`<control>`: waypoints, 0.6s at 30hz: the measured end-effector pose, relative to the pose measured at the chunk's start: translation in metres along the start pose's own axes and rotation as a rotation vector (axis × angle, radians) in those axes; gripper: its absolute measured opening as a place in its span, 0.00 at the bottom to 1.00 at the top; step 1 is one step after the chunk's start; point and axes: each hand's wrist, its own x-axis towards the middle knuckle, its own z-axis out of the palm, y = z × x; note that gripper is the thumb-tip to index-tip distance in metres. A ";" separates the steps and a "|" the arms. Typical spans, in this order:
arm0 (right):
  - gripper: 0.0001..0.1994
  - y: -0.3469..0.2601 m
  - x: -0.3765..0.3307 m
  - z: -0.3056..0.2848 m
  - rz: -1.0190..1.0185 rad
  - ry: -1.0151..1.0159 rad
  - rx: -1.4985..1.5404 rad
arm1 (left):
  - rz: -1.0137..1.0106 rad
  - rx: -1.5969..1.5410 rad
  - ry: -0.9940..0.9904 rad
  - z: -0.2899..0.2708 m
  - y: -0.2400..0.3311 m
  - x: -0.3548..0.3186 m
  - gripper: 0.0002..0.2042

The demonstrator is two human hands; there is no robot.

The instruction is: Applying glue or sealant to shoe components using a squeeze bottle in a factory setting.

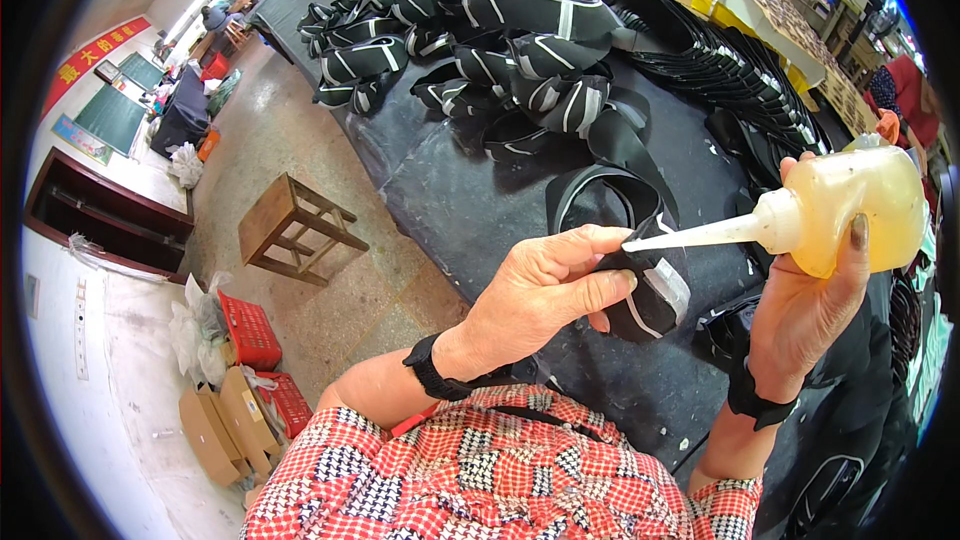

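Observation:
My left hand (545,290) pinches a black strap piece with white stripes (650,295) between thumb and fingers, just above the dark worktable (470,200). My right hand (810,305) grips a yellowish squeeze bottle of glue (865,205). Its long white nozzle (690,237) points left and its tip touches the strap at my left fingertips. A black strap loop (610,190) trails from the held piece back onto the table.
A heap of black striped strap pieces (480,30) covers the far table, with a fanned row of them (730,70) to the right. Cardboard and yellow boxes (760,0) stand behind. A wooden stool (290,230), red crates (250,330) and cartons (225,425) stand on the floor at left.

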 end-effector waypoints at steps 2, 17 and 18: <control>0.26 -0.004 0.000 -0.002 0.025 -0.036 0.001 | -0.016 0.011 -0.006 -0.002 0.001 0.001 0.15; 0.26 0.004 0.008 -0.004 0.027 -0.062 -0.019 | -0.011 -0.012 0.003 -0.007 -0.001 0.007 0.13; 0.27 0.005 0.010 -0.005 -0.007 -0.063 -0.024 | -0.012 -0.013 0.005 -0.006 0.000 0.007 0.13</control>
